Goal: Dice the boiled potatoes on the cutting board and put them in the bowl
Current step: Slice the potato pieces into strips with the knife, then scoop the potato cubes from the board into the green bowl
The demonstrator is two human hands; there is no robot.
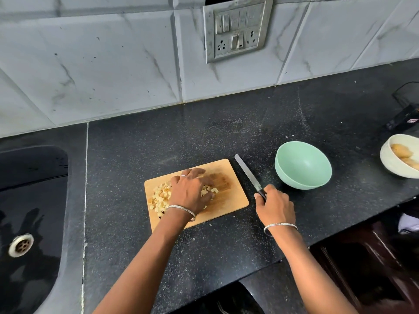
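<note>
Our right hand [275, 207] sits nearest, fingers wrapped round the dark handle of the knife [248, 174], whose blade lies on the black counter [204, 137] between the cutting board [233, 200] and the empty green bowl [303, 166]. Our left hand [190, 191] covers the potato cubes [161, 198] on the board, fingers together and curved down; we cannot tell if they grip any.

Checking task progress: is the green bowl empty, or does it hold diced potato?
Empty: the green bowl shows bare interior; the dice lie on the cutting board.
</note>
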